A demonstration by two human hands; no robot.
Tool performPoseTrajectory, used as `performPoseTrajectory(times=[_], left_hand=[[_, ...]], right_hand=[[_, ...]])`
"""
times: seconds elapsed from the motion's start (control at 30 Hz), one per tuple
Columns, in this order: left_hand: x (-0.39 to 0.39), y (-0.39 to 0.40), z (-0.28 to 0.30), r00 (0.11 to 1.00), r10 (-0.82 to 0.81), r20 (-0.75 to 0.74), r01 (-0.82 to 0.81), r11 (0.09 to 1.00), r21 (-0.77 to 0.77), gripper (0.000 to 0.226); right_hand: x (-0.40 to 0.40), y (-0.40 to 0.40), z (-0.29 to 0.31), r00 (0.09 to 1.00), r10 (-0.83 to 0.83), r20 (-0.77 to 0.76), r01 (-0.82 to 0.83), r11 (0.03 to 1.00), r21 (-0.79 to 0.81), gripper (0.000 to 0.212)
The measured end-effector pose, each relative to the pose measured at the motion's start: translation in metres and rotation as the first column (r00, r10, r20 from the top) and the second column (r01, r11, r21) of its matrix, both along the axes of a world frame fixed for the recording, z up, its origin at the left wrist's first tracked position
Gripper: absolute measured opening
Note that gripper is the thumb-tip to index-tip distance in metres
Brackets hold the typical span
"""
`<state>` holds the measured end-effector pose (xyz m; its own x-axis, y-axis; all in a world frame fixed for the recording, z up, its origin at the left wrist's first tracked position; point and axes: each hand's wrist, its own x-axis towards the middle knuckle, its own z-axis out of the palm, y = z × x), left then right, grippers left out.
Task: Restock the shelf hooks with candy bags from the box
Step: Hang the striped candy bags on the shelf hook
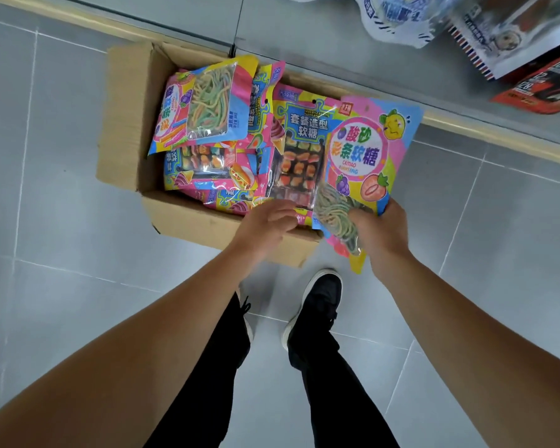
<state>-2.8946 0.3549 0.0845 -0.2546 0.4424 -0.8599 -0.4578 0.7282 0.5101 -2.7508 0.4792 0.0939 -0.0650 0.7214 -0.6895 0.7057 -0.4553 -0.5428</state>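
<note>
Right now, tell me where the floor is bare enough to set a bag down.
Bare grey tile lies left of the cardboard box and right of the right hand, below the shelf base. Crowded: the box brims with candy bags, and the shoes stand just before it.

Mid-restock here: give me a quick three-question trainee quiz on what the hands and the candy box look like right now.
1. True or false: the right hand grips a sour-strip candy bag.
2. Where does the cardboard box sit: A) on a shelf, B) on the tiled floor, C) on a cart?
3. Fill in: the left hand reaches toward the ____ in the box.

Key: 1 true; 2 B; 3 candy bags.
</note>
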Motion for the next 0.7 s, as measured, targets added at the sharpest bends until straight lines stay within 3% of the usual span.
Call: performPoseTrajectory(times=[0.17,0.23,0.37,0.47,0.53,0.7], left_hand=[[-0.003,0.008,0.024,0.995,0.028,-0.092,-0.027,1.0,0.012,0.044],[-0.003,0.011,0.036,0.994,-0.002,-0.113,0.005,1.0,0.027,0.051],[-0.012,0.003,0.058,0.999,0.035,-0.016,-0.033,0.993,0.115,0.056],[-0.018,-0.011,0.08,0.999,0.042,-0.031,-0.038,0.989,0.14,0.071],[-0.019,-0.02,0.099,0.997,0.056,-0.06,-0.046,0.988,0.15,0.074],[-0.023,-0.035,0.173,0.988,0.083,-0.129,-0.064,0.987,0.144,0.055]], right_hand=[[0.008,-0.002,0.041,0.986,-0.092,-0.137,0.063,0.976,-0.208,0.018],[0.01,-0.002,0.051,0.97,-0.159,-0.184,0.091,0.939,-0.331,0.032],[0.01,-0.004,0.063,0.898,-0.325,-0.298,0.112,0.822,-0.558,0.042],[0.008,-0.01,0.077,0.898,-0.305,-0.318,0.099,0.842,-0.53,0.045],[0.006,-0.016,0.093,0.9,-0.266,-0.345,0.084,0.883,-0.463,0.036],[0.002,-0.032,0.165,0.902,-0.111,-0.418,-0.007,0.963,-0.271,0.026]])
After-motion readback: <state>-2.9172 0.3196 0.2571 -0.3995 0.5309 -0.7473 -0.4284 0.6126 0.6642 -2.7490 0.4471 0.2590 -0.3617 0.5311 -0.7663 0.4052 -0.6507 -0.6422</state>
